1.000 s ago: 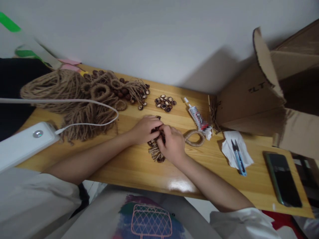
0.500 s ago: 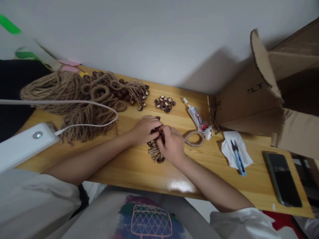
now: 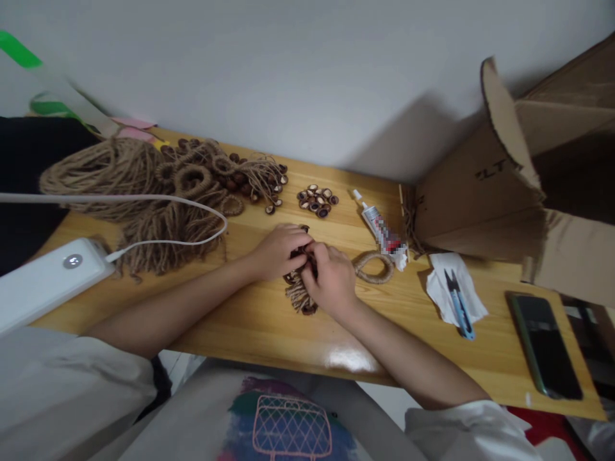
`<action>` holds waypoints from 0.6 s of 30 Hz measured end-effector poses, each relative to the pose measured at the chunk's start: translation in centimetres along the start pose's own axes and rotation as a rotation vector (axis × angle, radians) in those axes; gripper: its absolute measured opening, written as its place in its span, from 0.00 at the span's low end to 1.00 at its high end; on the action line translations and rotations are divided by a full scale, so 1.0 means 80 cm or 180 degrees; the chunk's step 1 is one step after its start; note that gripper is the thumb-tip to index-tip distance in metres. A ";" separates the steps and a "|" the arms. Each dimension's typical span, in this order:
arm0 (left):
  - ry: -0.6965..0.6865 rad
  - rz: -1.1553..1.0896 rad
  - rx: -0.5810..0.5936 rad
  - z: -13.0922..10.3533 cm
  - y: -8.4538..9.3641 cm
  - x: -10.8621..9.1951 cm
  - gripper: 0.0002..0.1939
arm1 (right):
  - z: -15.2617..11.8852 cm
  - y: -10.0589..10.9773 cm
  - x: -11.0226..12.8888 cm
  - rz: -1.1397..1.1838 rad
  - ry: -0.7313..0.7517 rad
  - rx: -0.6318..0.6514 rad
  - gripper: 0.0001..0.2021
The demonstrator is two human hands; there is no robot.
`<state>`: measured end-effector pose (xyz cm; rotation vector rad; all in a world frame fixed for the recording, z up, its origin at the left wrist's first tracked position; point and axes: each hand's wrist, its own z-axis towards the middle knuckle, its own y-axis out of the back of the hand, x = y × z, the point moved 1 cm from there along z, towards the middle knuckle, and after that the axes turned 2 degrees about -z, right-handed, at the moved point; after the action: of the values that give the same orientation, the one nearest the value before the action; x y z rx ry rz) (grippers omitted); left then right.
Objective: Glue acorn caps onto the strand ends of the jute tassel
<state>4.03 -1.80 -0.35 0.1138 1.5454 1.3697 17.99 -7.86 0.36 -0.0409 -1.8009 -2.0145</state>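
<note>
Both of my hands meet at the middle of the wooden table over a bundle of brown nut shells and twine (image 3: 298, 298). My left hand (image 3: 281, 251) has its fingers closed on the bundle's far left side. From the right, my right hand (image 3: 332, 276) pinches the same bundle with thumb and fingers. Most of the bundle is hidden under the fingers; frayed twine ends and a few shells stick out below. A twine-wrapped ring (image 3: 375, 267) lies just right of my right hand. Beyond my hands is a small pile of halved nut shells (image 3: 317, 200).
A glue tube (image 3: 382, 229) lies behind the ring. Blue thread snips (image 3: 460, 306) rest on a tissue (image 3: 439, 294), with a phone (image 3: 546, 346) farther right. A cardboard box (image 3: 466, 192) stands back right. Coiled twine (image 3: 106, 173) and a cabled power bank (image 3: 52, 282) occupy the left.
</note>
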 end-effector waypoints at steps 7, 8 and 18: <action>0.0035 0.0001 0.0015 0.000 0.001 0.000 0.05 | 0.000 0.001 0.000 0.0006 -0.0022 0.0028 0.10; 0.0033 0.0001 0.0019 0.000 0.001 0.000 0.05 | 0.000 0.001 0.000 0.0006 -0.0020 0.0034 0.10; 0.0028 0.0050 0.0039 0.001 0.001 -0.001 0.06 | 0.000 0.000 0.000 -0.0037 -0.0025 0.0033 0.10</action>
<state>4.06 -1.79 -0.21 0.1279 1.5635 1.3748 17.99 -7.84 0.36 -0.0355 -1.8203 -2.0158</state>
